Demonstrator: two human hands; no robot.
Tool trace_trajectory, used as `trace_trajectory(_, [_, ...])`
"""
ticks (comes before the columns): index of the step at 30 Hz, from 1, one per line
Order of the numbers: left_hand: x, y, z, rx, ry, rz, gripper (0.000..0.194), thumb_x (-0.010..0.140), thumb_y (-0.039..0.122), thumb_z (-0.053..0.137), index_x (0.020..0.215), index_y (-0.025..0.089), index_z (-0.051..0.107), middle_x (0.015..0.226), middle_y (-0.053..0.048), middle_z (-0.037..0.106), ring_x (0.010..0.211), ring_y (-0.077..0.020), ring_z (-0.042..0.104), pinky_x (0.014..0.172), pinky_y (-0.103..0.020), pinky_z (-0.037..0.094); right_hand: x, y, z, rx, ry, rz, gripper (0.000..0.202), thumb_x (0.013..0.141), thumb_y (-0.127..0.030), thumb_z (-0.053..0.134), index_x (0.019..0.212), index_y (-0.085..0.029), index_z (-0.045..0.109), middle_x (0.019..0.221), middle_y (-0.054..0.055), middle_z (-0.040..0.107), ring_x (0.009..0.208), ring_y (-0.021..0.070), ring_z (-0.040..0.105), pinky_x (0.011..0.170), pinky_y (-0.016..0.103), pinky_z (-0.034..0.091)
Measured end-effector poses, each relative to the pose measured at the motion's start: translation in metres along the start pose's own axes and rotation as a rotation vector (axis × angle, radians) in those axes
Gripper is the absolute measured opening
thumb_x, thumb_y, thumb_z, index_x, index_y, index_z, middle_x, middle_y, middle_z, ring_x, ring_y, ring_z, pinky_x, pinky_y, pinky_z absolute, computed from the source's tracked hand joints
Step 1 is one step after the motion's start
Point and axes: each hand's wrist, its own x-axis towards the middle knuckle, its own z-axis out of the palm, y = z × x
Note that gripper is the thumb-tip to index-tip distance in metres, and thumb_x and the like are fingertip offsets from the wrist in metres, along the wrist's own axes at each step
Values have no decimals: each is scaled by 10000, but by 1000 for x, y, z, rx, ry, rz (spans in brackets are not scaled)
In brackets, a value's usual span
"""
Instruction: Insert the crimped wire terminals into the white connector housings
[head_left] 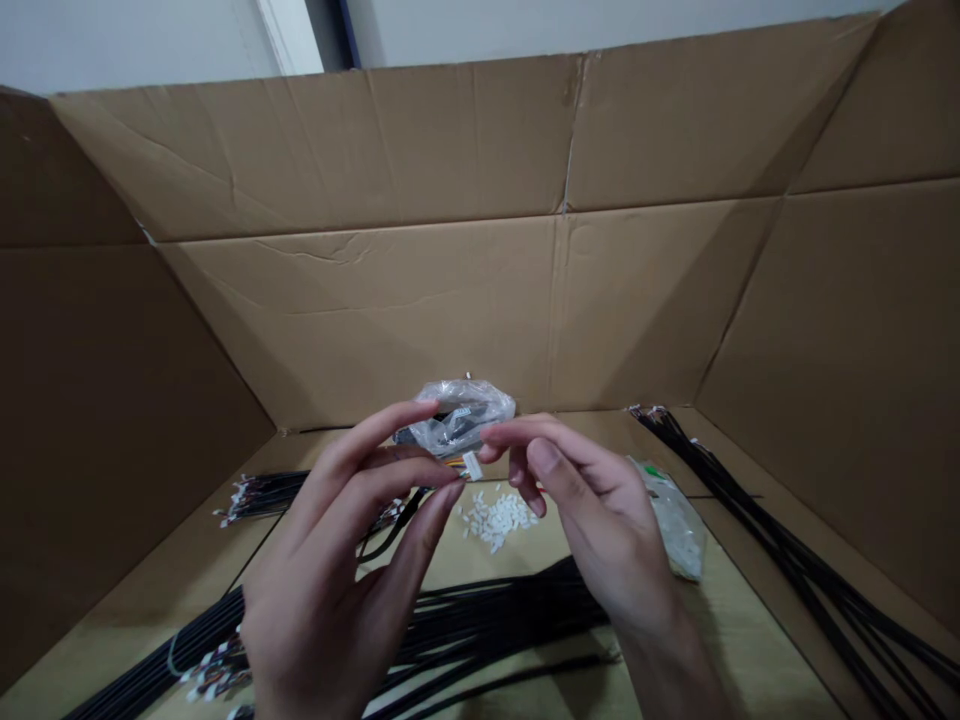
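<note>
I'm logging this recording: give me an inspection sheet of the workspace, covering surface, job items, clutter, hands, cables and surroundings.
Surface: light tabletop, partly covered by cables.
Job's things: white connector with coloured wires, beyond the left fingertips; loose pile of small white pieces on the table.
Clutter: crumpled clear bag near the back wall; second bag, pale contents, partly behind the right hand.
Grippers: left hand pinches close behind the connector; right hand is raised with bent fingers, grip unclear.
Cables: black bundles at centre, right, left and lower left.
Surroundings: cardboard walls behind and at both sides; other people: nothing seen.
</note>
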Motion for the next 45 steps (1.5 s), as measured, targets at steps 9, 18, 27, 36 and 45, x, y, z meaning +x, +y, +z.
trace_trajectory(9, [2, -4, -4, 29, -18, 66, 173, 966, 157, 629, 994, 317, 687, 1249, 50, 662, 1140, -137, 651, 1004, -254, 506, 2, 2, 1, 42, 0, 18, 209, 1024, -312, 607, 1047, -341, 812, 948, -28, 773, 893, 119, 675, 850, 251, 519])
trace_trajectory(18, [3, -4, -3, 14, -38, 21, 191, 954, 126, 634, 981, 307, 689, 1236, 49, 663, 1113, -125, 654, 1011, -233, 494, 1, -1, 1, 3, 26, 63, 118, 954, -284, 710, 888, -316, 802, 855, -51, 749, 770, 81, 659, 693, 198, 486])
trace_trajectory(27, [2, -1, -2, 21, -24, 1, 180, 953, 159, 638, 966, 331, 692, 1205, 41, 677, 1090, -181, 683, 939, -323, 563, 0, 5, -1, 20, 81, 60, 389, 935, -471, 712, 651, -215, 643, 618, -49, 500, 572, 102, 412, 535, 252, 335])
trace_trajectory(36, [-1, 1, -6, 34, -38, -16, 187, 955, 160, 624, 957, 336, 687, 1201, 34, 678, 1093, -196, 689, 918, -349, 594, 0, 8, -1, 44, 85, 12, 590, 976, -504, 643, 534, -210, 385, 541, -67, 285, 514, 110, 259, 473, 291, 217])
trace_trajectory(45, [1, 0, -2, 34, -39, -9, 179, 961, 159, 625, 951, 327, 687, 1202, 44, 680, 1060, -176, 695, 935, -331, 578, 2, 10, 0, 78, 97, 25, 515, 989, -495, 629, 590, -214, 464, 593, -55, 356, 568, 121, 322, 526, 295, 266])
